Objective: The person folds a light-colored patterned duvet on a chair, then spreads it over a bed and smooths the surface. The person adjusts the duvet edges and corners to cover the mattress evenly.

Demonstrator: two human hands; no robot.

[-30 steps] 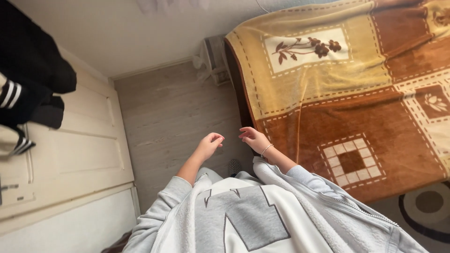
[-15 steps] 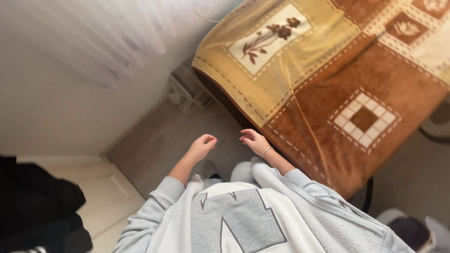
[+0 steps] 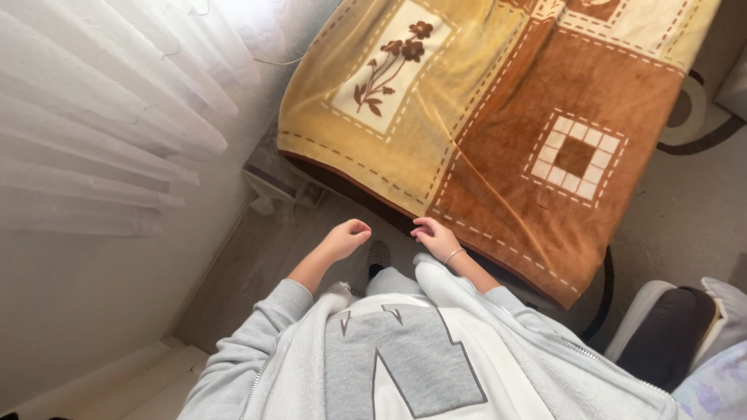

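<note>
My left hand (image 3: 345,239) hangs in front of my body over the wooden floor (image 3: 257,264), fingers loosely curled, holding nothing. My right hand (image 3: 436,237), with a thin bracelet at the wrist, is beside it, fingers bent and apart, empty, close to the near edge of a yellow and brown patterned blanket (image 3: 498,124) that covers a bed. Neither hand touches the blanket. I wear a grey zip hoodie (image 3: 420,350) over a white and grey top. My slippered foot (image 3: 379,254) shows between the hands.
White sheer curtains (image 3: 101,109) hang at the left along the wall. A small radiator or vent (image 3: 272,179) sits at the bed's corner. A patterned rug (image 3: 685,187) lies right of the bed. A dark cushion and light upholstery (image 3: 669,334) are at the lower right.
The view has turned: the door and dark clothes left the frame, curtains came in, the bed swung toward the upper middle. Both hands stay in the same pose, empty.
</note>
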